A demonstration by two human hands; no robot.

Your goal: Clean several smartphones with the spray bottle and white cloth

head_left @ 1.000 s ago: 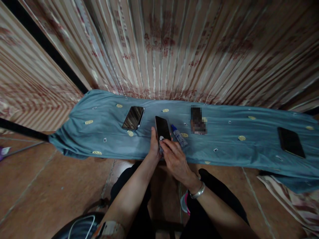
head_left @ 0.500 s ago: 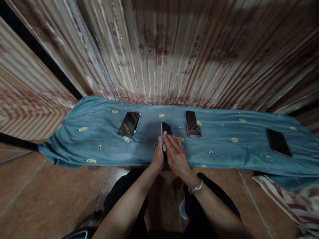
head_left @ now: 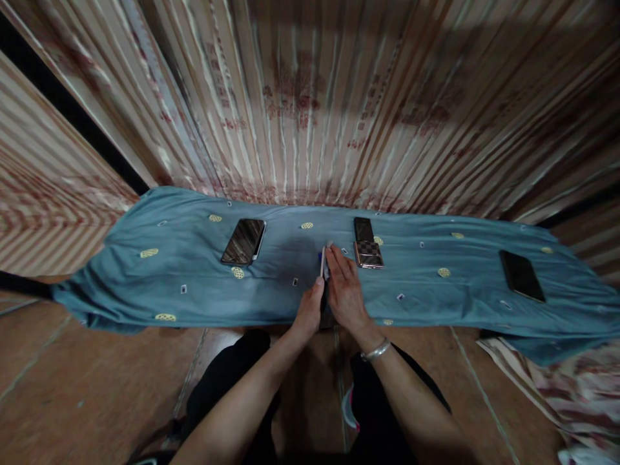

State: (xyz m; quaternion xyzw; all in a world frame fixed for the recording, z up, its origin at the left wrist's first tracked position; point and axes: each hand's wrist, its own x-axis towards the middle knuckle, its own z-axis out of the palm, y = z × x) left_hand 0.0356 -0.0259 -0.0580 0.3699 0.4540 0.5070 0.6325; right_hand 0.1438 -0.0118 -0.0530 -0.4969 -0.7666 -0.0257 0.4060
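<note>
Held near the front edge of the bench is a phone (head_left: pixel 323 263), tipped so steeply that mostly its thin pale edge shows. My left hand (head_left: pixel 309 309) grips its lower part, thumb along the near side. Against the phone's right face lie the fingers of my right hand (head_left: pixel 345 292), stretched out and close together. A small whitish cloth-like piece (head_left: pixel 329 244) peeks out at their tips, mostly hidden. Something blue (head_left: pixel 320 257) shows just left of the phone; I cannot tell what it is.
A teal patterned cloth (head_left: pixel 271 290) covers the bench. On it lie a dark phone (head_left: pixel 243 241) at left, a small black phone-like item (head_left: pixel 363 229) touching a checkered flip-style phone (head_left: pixel 369 254), and a black tablet-like device (head_left: pixel 522 276) at right. Striped curtain (head_left: pixel 290 97) hangs behind.
The phone has turned from showing its dark face to nearly edge-on. My right fingers have shifted up to its top edge. The whole view has moved slightly, sliding the bench things left.
</note>
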